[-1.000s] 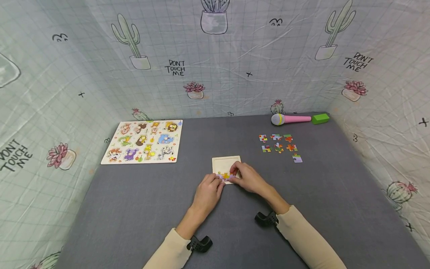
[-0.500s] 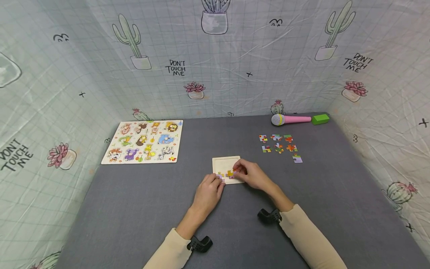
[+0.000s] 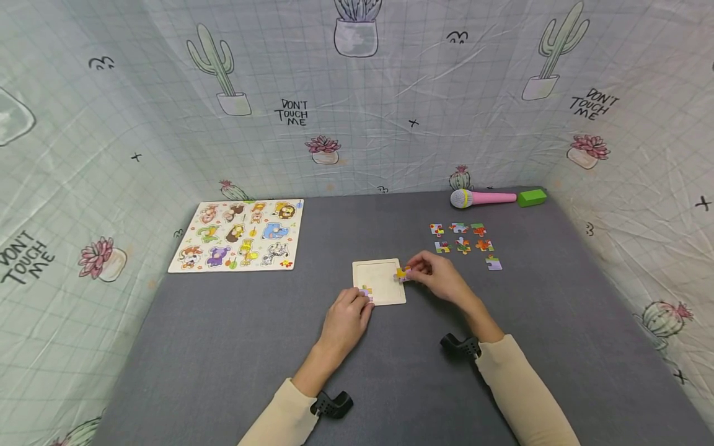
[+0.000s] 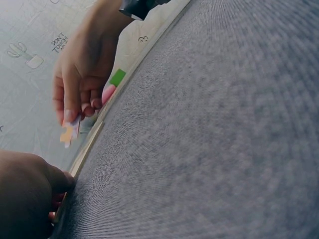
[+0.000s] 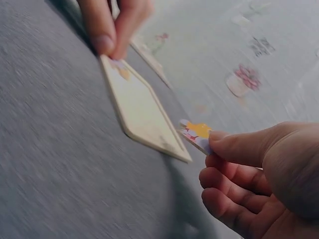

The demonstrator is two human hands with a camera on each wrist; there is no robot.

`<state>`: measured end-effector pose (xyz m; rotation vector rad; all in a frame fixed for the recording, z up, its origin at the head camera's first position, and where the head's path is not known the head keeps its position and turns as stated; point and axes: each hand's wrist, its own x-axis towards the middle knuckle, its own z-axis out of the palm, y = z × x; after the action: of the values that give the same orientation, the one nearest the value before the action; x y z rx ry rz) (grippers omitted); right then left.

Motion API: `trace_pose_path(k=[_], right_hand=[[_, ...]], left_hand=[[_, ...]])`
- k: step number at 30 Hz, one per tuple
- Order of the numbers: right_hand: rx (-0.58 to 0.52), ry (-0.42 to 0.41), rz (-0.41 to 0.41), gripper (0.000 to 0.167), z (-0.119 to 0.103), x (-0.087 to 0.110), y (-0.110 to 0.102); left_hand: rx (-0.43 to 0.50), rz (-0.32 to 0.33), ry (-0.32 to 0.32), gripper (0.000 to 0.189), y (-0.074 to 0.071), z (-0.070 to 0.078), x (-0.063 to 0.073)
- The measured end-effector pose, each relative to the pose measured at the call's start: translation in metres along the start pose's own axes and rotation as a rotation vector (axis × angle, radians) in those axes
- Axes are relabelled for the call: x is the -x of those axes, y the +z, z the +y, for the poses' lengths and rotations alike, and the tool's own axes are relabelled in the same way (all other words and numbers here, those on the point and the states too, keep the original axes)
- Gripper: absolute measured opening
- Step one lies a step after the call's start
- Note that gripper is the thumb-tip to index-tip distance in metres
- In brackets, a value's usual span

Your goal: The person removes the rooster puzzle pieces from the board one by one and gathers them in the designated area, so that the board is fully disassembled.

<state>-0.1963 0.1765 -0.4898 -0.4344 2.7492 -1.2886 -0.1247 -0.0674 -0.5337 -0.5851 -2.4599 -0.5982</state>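
In the head view a pale wooden puzzle tray lies on the table with a purple-and-yellow jigsaw piece in its near-left corner. My left hand grips that corner, its fingers partly covering the piece; the right wrist view shows thumb and fingers at the tray's edge. My right hand pinches another jigsaw piece, yellow and purple, between thumb and forefinger. This piece is held above the tray's right edge, with the other fingers curled below. Behind this hand, several loose jigsaw pieces lie in rows.
An animal picture board lies at the back left of the grey table. At the back right a pink toy microphone touches a green block. Printed cloth walls rise around the table.
My right hand has drawn its jigsaw piece out of the tray's lower row, up and to the right. The left hand has stayed at the corner with its piece.
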Motion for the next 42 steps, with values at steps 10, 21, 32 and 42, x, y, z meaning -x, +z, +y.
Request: trace_pose_path(k=[10, 21, 32, 42], right_hand=[[-0.022, 0.055, 0.049, 0.021, 0.026, 0.001, -0.032], [-0.045, 0.150, 0.086, 0.027, 0.052, 0.005, -0.059], [0.015, 0.264, 0.130, 0.031, 0.066, 0.014, -0.084], [0.099, 0.329, 0.104, 0.033, 0.075, 0.019, -0.097]], left_hand=[[0.006, 0.005, 0.002, 0.008, 0.001, 0.000, 0.000], [0.005, 0.000, 0.003, 0.008, 0.002, -0.001, 0.000], [0.003, -0.010, -0.006, 0.008, 0.003, -0.001, 0.001], [0.007, -0.009, -0.004, 0.008, 0.002, 0.000, 0.000]])
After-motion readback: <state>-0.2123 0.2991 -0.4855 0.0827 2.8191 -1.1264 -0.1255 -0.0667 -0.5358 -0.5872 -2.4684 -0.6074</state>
